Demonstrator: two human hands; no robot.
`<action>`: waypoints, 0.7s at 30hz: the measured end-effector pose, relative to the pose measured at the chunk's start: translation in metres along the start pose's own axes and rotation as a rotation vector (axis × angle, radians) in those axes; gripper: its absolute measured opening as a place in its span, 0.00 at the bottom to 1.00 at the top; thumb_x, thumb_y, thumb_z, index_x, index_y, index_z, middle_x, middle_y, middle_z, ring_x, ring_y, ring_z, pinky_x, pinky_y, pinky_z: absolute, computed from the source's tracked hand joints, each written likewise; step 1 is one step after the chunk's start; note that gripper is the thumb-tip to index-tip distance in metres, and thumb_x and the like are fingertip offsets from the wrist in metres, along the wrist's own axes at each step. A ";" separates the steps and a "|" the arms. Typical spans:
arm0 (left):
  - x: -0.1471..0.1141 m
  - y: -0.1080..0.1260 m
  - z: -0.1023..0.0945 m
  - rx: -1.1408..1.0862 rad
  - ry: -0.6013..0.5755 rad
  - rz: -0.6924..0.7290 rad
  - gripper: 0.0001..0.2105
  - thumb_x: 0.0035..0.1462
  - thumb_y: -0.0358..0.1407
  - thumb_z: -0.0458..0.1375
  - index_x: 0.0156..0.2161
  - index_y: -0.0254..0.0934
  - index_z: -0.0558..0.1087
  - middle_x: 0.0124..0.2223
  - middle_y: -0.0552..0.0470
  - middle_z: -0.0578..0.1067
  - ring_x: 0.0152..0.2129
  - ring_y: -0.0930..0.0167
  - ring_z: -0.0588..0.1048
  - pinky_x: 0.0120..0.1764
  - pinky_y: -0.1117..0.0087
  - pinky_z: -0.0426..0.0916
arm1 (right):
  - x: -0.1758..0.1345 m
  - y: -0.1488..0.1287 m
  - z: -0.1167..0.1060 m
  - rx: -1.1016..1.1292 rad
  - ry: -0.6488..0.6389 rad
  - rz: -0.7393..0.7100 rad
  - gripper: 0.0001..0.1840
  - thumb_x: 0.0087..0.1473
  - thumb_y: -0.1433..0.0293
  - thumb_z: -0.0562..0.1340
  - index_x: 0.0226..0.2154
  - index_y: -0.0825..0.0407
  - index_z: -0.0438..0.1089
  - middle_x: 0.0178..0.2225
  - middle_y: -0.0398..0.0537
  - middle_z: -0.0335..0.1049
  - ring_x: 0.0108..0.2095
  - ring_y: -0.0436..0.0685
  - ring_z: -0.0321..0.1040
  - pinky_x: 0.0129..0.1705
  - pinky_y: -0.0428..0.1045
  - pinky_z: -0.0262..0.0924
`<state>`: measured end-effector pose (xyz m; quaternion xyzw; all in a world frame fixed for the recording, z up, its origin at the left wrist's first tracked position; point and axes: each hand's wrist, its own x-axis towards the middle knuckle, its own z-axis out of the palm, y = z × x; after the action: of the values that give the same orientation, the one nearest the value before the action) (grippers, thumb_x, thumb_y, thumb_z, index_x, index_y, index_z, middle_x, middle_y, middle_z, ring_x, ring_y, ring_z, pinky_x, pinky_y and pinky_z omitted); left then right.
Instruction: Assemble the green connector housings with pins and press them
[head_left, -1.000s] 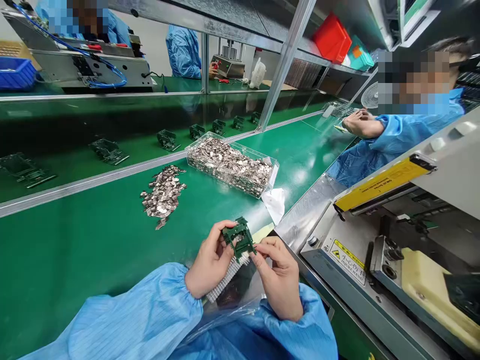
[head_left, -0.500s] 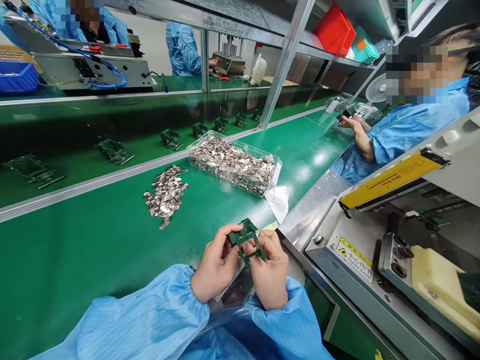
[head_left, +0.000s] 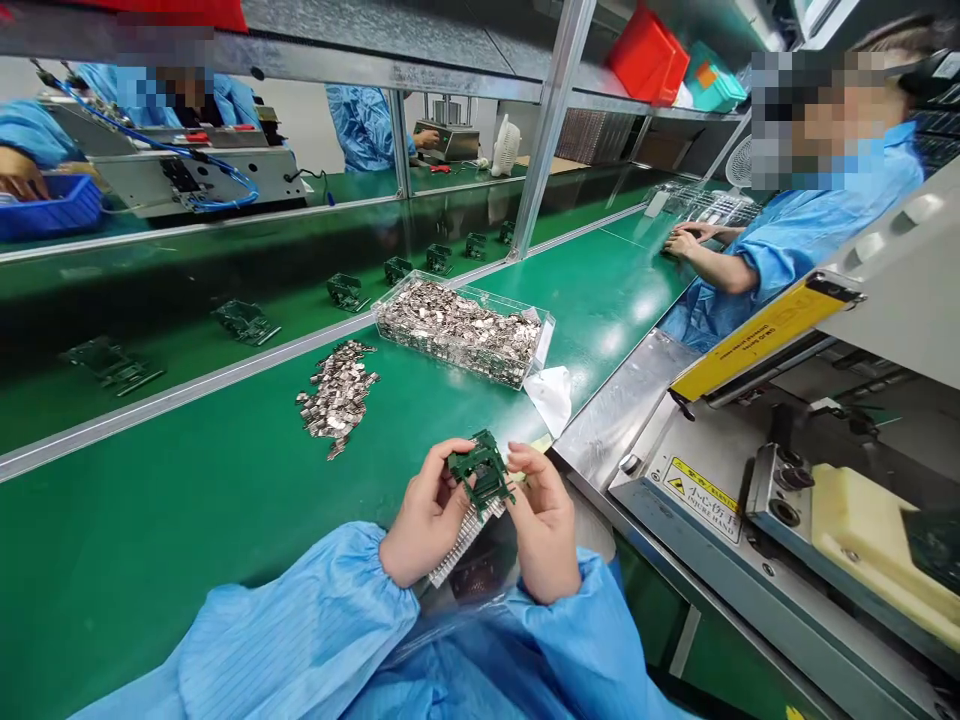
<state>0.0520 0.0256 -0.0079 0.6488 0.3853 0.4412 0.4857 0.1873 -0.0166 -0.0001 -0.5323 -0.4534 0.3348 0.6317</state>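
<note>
My left hand [head_left: 421,520] is closed on a green circuit board [head_left: 480,472] with cut-outs, pinching its left side between thumb and fingers. To the right of the board is my right hand [head_left: 546,525], its thumb and fingers apart. The right thumb lies close to the board's lower right edge; whether it touches I cannot tell. Under the board, a pale ribbed strip [head_left: 454,555] shows between my hands. On the green bench ahead lies a pile of small metal pieces [head_left: 339,395]. Behind it stands a clear plastic box [head_left: 551,345] filled with similar pieces.
Several green boards [head_left: 244,322] lie in a row along the dark belt behind the rail. A white paper [head_left: 551,398] is beside the box. A press machine [head_left: 697,500] stands close on my right. A co-worker [head_left: 817,235] sits farther along; others work opposite.
My right hand has come off the board and its fingers have spread. The board has turned in my left hand. The co-worker's hands at right have lowered to the bench.
</note>
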 end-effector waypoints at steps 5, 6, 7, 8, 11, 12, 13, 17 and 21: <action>-0.022 0.043 -0.013 0.110 -0.266 -0.068 0.16 0.63 0.36 0.50 0.55 0.41 0.63 0.52 0.45 0.73 0.47 0.65 0.74 0.46 0.68 0.72 | -0.013 -0.039 -0.039 -0.193 -0.329 -0.238 0.33 0.52 0.67 0.68 0.59 0.45 0.60 0.57 0.52 0.63 0.58 0.63 0.59 0.58 0.57 0.57; -0.027 0.055 -0.018 0.158 -0.352 -0.068 0.17 0.63 0.36 0.50 0.57 0.43 0.63 0.55 0.46 0.72 0.49 0.64 0.74 0.47 0.68 0.72 | -0.017 -0.047 -0.047 -0.177 -0.356 -0.277 0.33 0.51 0.65 0.69 0.59 0.45 0.61 0.55 0.52 0.66 0.55 0.62 0.62 0.57 0.56 0.58; -0.028 0.067 -0.023 0.216 -0.446 -0.060 0.20 0.62 0.37 0.52 0.59 0.46 0.61 0.57 0.47 0.71 0.50 0.64 0.74 0.47 0.69 0.72 | -0.021 -0.053 -0.056 -0.148 -0.366 -0.303 0.33 0.50 0.63 0.70 0.58 0.45 0.63 0.52 0.51 0.68 0.52 0.61 0.65 0.54 0.55 0.61; -0.026 0.078 -0.027 0.280 -0.541 -0.041 0.24 0.61 0.37 0.54 0.62 0.48 0.59 0.58 0.48 0.71 0.51 0.63 0.74 0.47 0.70 0.73 | -0.026 -0.057 -0.066 -0.117 -0.362 -0.315 0.34 0.49 0.60 0.71 0.57 0.45 0.64 0.50 0.51 0.70 0.49 0.61 0.68 0.52 0.54 0.63; 0.002 0.106 -0.015 0.433 -0.778 0.061 0.32 0.58 0.40 0.58 0.65 0.53 0.53 0.55 0.50 0.74 0.46 0.63 0.76 0.43 0.70 0.74 | -0.044 -0.065 -0.111 -0.070 -0.226 -0.288 0.39 0.42 0.49 0.72 0.54 0.45 0.67 0.46 0.51 0.72 0.44 0.62 0.71 0.47 0.54 0.67; 0.016 0.115 0.001 0.453 -0.821 0.115 0.31 0.58 0.41 0.58 0.65 0.51 0.55 0.53 0.50 0.75 0.44 0.63 0.77 0.43 0.69 0.74 | -0.052 -0.067 -0.130 -0.078 -0.113 -0.271 0.41 0.40 0.46 0.71 0.53 0.46 0.67 0.46 0.51 0.72 0.43 0.62 0.71 0.46 0.54 0.68; 0.031 0.123 0.023 0.457 -0.847 0.181 0.28 0.60 0.41 0.57 0.64 0.49 0.57 0.52 0.49 0.76 0.44 0.64 0.77 0.45 0.68 0.73 | -0.060 -0.069 -0.151 -0.092 0.041 -0.269 0.41 0.39 0.44 0.71 0.53 0.46 0.68 0.46 0.51 0.72 0.44 0.62 0.71 0.46 0.55 0.68; 0.075 0.143 0.148 0.290 -0.814 0.602 0.21 0.58 0.38 0.58 0.56 0.36 0.67 0.55 0.41 0.72 0.52 0.60 0.71 0.56 0.59 0.66 | -0.088 -0.075 -0.238 -0.204 0.921 -0.404 0.38 0.40 0.47 0.72 0.50 0.47 0.68 0.50 0.53 0.69 0.49 0.66 0.69 0.53 0.64 0.64; 0.091 0.150 0.259 0.201 -0.812 0.647 0.33 0.52 0.40 0.64 0.60 0.31 0.60 0.62 0.34 0.64 0.60 0.54 0.62 0.61 0.52 0.59 | -0.098 -0.082 -0.303 -0.325 1.307 -0.347 0.37 0.37 0.54 0.75 0.48 0.49 0.67 0.52 0.58 0.67 0.53 0.74 0.65 0.56 0.75 0.54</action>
<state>0.3367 0.0003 0.1200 0.8966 -0.0133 0.2425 0.3702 0.4278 -0.2343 0.0519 -0.6324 -0.1027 -0.2324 0.7318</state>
